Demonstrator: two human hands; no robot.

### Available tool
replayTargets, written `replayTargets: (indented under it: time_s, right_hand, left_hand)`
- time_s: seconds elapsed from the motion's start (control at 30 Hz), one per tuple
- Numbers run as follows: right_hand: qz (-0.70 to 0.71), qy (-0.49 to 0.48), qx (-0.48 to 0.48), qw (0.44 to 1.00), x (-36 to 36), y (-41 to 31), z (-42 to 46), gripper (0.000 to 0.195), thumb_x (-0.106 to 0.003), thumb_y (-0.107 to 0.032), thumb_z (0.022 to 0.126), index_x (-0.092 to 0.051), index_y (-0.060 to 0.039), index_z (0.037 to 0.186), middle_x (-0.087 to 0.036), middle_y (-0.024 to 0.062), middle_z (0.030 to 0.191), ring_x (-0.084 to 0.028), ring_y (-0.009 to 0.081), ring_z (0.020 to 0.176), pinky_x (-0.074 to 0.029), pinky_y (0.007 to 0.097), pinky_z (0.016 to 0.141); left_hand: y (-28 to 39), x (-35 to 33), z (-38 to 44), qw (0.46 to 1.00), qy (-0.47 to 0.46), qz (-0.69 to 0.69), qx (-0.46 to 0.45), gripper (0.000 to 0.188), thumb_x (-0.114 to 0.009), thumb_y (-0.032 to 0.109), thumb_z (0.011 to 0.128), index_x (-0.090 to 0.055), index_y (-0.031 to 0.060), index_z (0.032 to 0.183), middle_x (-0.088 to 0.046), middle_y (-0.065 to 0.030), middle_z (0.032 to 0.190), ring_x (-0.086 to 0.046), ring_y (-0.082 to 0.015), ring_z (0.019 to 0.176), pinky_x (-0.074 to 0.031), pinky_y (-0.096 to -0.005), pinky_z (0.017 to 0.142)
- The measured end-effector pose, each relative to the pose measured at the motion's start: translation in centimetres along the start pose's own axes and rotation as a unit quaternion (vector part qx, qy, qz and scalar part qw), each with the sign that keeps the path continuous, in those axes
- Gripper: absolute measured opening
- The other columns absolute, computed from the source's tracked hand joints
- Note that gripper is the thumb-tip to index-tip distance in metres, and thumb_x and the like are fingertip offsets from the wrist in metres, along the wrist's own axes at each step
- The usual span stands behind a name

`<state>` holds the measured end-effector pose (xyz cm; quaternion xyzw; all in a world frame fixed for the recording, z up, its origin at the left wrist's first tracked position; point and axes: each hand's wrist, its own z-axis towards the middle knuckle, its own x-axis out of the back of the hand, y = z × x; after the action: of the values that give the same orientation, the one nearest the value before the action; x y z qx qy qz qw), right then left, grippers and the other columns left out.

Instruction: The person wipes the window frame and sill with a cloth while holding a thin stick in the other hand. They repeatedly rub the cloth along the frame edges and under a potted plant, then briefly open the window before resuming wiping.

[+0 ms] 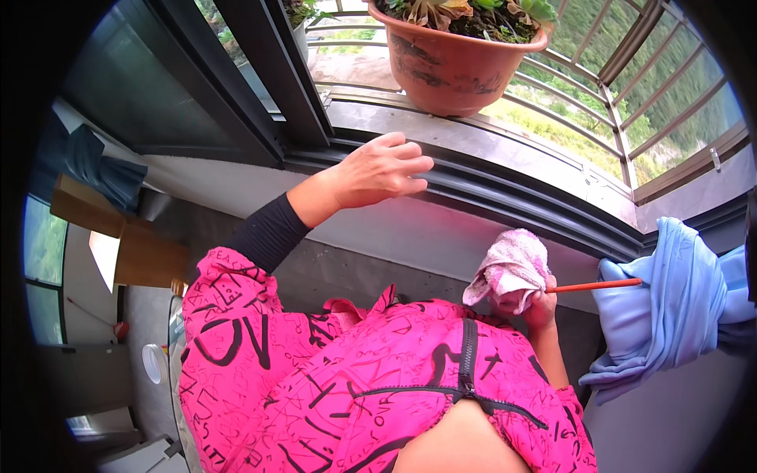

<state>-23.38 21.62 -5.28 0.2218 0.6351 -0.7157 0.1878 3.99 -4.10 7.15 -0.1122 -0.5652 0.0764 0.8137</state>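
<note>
My left hand (384,167) hovers over or rests at the dark metal sliding-window track (473,184), back upward and fingers curled. Its palm and thumb are hidden, so I cannot tell whether anything is in it. Lower right, my right hand (543,310) grips a pink-and-white terry cloth (511,266), bunched up in front of the wall below the window. A thin orange-red stick (594,285) juts rightward from the same hand. Beyond the track, a terracotta-coloured plant pot (455,71) with succulents (473,15) stands on the outer ledge (378,121).
Metal security bars (618,124) enclose the ledge. A light-blue curtain (662,307) hangs knotted at right. Dark sliding-window frames (236,77) stand at upper left. Below them are a blue curtain (103,162), an open cardboard box (145,254) and a round white-rimmed container (155,363).
</note>
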Motion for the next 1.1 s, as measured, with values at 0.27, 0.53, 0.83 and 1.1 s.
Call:
replayTargets:
  time_s: [0.27,0.53,0.83,1.1]
  right_hand:
    - [0.030,0.122,0.068,0.990,0.2,-1.8,-1.9,0.054,-0.073,-0.031,0.072,-0.057,0.0087,0.105,-0.062,0.0162,0.103,-0.061,0.0266,0.096,-0.047,0.0369,0.088]
    - [-0.032,0.028,0.042,0.998,4.1,-0.8,-4.3,0.061,-0.072,-0.032,0.073,-0.048,0.0021,0.119,-0.056,0.0168,0.116,-0.054,0.0286,0.109,-0.043,0.0401,0.093]
    - [-0.234,-0.128,0.025,0.963,-4.2,-3.7,2.5,0.033,-0.063,-0.017,0.070,-0.065,0.0080,0.091,-0.066,0.0095,0.070,-0.063,0.0144,0.061,-0.049,0.0250,0.060]
    - [-0.361,-0.113,0.063,0.923,-12.6,-3.1,7.8,0.020,-0.069,-0.018,0.074,-0.062,0.0010,0.078,-0.055,0.0034,0.058,-0.051,0.0111,0.048,-0.039,0.0268,0.046]
  left_hand:
    - [-1.7,-0.7,1.4,0.990,-0.092,-0.009,-0.105,0.009,-0.060,0.014,0.070,-0.058,0.0115,0.079,-0.051,-0.0007,0.095,-0.051,-0.0166,0.088,-0.042,-0.0306,0.077]
    - [2.3,2.4,-1.6,0.970,0.041,-0.198,0.135,0.020,-0.063,0.025,0.078,-0.054,0.0071,0.077,-0.055,-0.0055,0.086,-0.056,-0.0245,0.079,-0.046,-0.0343,0.069]
    - [12.0,-1.0,-4.3,0.802,-0.073,-0.483,0.344,0.053,-0.069,0.024,0.078,-0.047,0.0081,0.124,-0.052,-0.0120,0.117,-0.058,-0.0269,0.094,-0.046,-0.0364,0.086]
    - [13.6,-1.5,-1.0,0.565,0.194,-0.710,0.374,0.063,-0.068,0.016,0.081,-0.035,0.0032,0.133,-0.047,-0.0070,0.126,-0.042,-0.0144,0.116,-0.033,-0.0318,0.100]
